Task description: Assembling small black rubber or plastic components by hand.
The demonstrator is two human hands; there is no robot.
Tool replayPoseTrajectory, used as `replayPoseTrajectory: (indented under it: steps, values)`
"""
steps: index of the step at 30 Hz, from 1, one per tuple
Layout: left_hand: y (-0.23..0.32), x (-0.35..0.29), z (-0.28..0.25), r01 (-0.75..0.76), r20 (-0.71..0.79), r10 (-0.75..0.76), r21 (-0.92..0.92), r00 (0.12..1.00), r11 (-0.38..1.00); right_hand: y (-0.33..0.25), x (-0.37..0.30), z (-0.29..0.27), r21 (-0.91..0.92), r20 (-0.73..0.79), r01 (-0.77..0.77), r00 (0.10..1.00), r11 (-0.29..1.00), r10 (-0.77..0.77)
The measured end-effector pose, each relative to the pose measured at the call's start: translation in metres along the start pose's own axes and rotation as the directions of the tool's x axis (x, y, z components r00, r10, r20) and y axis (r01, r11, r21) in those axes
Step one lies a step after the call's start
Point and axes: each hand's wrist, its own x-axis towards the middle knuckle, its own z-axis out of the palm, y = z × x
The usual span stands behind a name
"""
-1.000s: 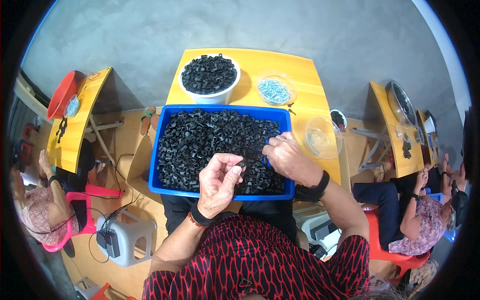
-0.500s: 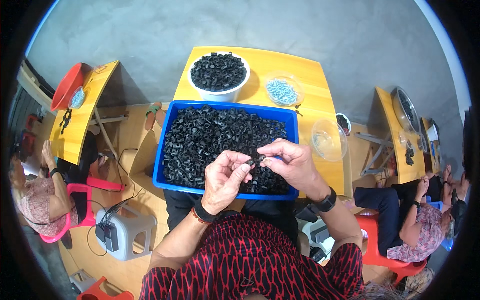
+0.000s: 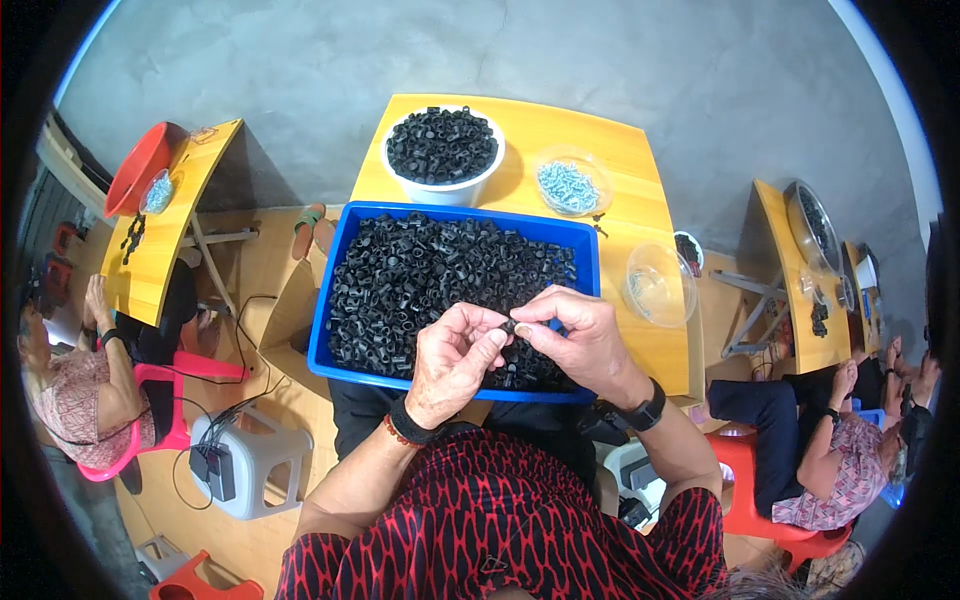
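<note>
Above the near right part of a blue tray (image 3: 325, 335), my two hands meet fingertip to fingertip. Between them is a small black plastic part (image 3: 510, 326), mostly covered by the fingers. My left hand (image 3: 462, 350) pinches it with thumb and forefinger. From the other side my right hand (image 3: 580, 335) closes thumb and fingers on it; whether it grips a second piece is hidden. The tray is heaped with loose black plastic parts (image 3: 430, 280), short and tube-like.
On the yellow table (image 3: 625, 200) stand a white bucket (image 3: 455, 190) of black parts, a clear tub (image 3: 570, 187) of light blue screws and a nearly bare clear tub (image 3: 660, 287). People sit at tables on both sides. A grey stool (image 3: 250, 460) with cables stands left.
My hands have come closer together, the right fingertips moving left onto the part. The black pieces that showed between the fingers are now mostly covered.
</note>
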Motion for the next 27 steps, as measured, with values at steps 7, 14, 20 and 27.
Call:
replayPoseTrajectory:
  steps: [7,14,20,27]
  values:
    - [-0.0009,0.0006,-0.0003,-0.005,-0.007,0.005,-0.013,1.0,1.0,-0.0076,-0.0003,0.0042,-0.179,0.013,0.146,0.989,0.973,-0.146]
    - [-0.0011,0.0014,-0.0022,0.013,0.015,-0.013,-0.031,1.0,0.999,-0.0032,-0.003,0.0076,-0.208,0.012,0.178,0.984,0.962,-0.179]
    - [-0.0048,-0.0003,-0.002,-0.042,0.005,0.042,-0.025,0.999,0.999,-0.0075,-0.0028,0.0067,-0.193,0.046,0.146,0.989,0.97,-0.14]
    - [-0.0026,0.001,-0.0024,0.018,0.032,-0.017,-0.051,0.999,0.999,-0.0087,-0.0033,0.0052,-0.25,0.051,0.183,0.983,0.951,-0.176]
